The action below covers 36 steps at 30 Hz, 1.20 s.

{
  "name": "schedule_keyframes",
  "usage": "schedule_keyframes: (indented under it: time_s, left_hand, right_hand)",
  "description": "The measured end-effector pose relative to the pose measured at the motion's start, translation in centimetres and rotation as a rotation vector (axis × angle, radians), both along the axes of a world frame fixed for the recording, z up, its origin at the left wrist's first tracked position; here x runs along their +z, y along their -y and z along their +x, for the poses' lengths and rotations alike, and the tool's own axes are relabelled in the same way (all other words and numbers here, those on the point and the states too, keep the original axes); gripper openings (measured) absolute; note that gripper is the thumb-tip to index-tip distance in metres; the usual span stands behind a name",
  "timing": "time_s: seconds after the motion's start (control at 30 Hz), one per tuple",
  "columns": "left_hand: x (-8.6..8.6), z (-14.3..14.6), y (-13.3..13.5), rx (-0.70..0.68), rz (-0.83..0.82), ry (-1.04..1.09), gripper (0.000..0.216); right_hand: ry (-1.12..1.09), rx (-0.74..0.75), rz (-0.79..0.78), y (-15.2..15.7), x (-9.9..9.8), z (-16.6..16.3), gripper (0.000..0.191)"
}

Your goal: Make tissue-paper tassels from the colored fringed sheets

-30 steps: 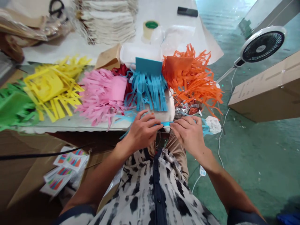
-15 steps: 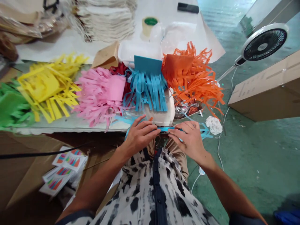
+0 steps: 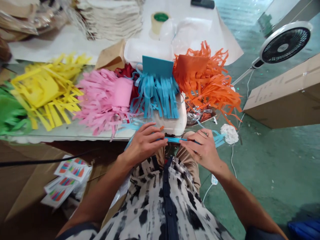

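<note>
"Left hand (image 3: 147, 141) first: how does it sit from where you stand?"

"Narrow, the fingers bent close together and holding the blue strip (image 3: 173, 140). I can't make out the thumb; it's tucked out of sight."

"And the right hand (image 3: 203, 146)?"

"Much the same, fingers curled in and pinching that strip from the other side. A short stretch of blue runs nearly level between the two."

"Whereabouts is that, over the counter (image 3: 75, 134)?"

"Just at its near edge, in front of the person's tan trousers (image 3: 191, 160). Thin blue ends (image 3: 219, 139) poke out past the right hand, close to a crumpled white piece (image 3: 229, 134). Whether they belong to the same strip, I can't tell."

"What lies just beyond the hands?"

"A white tray (image 3: 172, 126), with the blue fringed bundle (image 3: 162, 96) lying over its far part, strands pointing toward the person. Right of that is the orange bundle (image 3: 207, 80); to the left come the pink bundle (image 3: 105, 100), the yellow bundle (image 3: 45, 86) and the green bundle (image 3: 12, 113)."

"And off to the right?"

"A round fan (image 3: 285, 46) on a thin pole, near a cardboard box (image 3: 287, 93)."
</note>
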<state>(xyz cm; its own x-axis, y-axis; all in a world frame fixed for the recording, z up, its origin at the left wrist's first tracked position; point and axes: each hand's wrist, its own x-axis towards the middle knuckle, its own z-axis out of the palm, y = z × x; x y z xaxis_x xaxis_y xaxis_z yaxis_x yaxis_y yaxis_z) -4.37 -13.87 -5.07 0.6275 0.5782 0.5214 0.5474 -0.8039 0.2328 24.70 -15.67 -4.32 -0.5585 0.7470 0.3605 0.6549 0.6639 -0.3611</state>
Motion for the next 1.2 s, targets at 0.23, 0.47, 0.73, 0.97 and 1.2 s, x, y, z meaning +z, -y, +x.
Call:
schedule_keyframes:
  time_s: [0.23,0.47,0.73,0.97,1.2]
  left_hand:
    - [1.6,-3.2,1.3,0.249,0.120,0.004,0.010]
    - [1.7,2.8,3.7,0.116,0.125,-0.001,0.024]
    - [-0.4,4.1,2.1,0.140,-0.151,0.152,0.011]
    - [0.5,3.8,2.1,0.213,-0.296,0.166,0.013]
    - [1.7,3.5,1.7,0.313,-0.358,0.039,0.014]
  right_hand:
    - [0.011,-0.028,0.028,0.3,-0.2,-0.2,0.018]
    - [0.002,-0.030,-0.033,0.3,-0.6,0.2,0.019]
    - [-0.034,-0.096,-0.107,0.4,0.4,-0.2,0.016]
    - [0.029,-0.237,-0.171,0.8,1.1,-0.8,0.015]
    - [0.045,-0.268,-0.192,0.7,1.4,-1.2,0.015]
